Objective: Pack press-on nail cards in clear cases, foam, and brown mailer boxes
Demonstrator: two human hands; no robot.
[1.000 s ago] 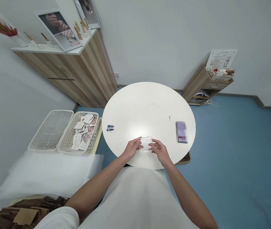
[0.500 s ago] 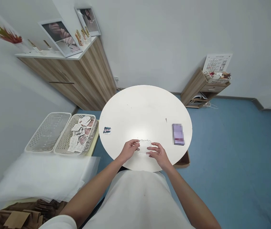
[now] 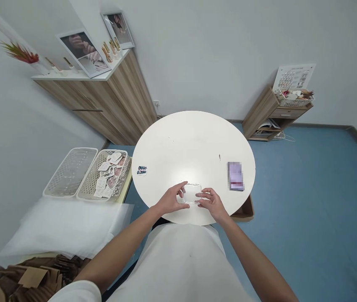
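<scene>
A clear, flat rectangular plastic box (image 3: 192, 194) is between my two hands, over the near part of the round white table (image 3: 194, 138). My left hand (image 3: 171, 199) is around its left side, index finger by the far corner and thumb by the near edge. At the right side, my right hand (image 3: 212, 204) grips the box with bent fingers. No contents show inside it. To the left on the table lies a small card of dark blue press-on nails (image 3: 142, 170). A purple package (image 3: 235, 176), partly blurred, lies on the right.
A white basket of packets (image 3: 102, 176) stands left of the table, beside another basket holding clear plastic pieces (image 3: 70, 173). White sheeting (image 3: 68, 226) and brown paper bags (image 3: 36, 277) are nearer. An open cardboard box (image 3: 245, 212) sits below the table's right edge.
My left hand has spread its thumb and index finger wider along the box's left side. The right hand keeps its hold. The whole view has shifted slightly.
</scene>
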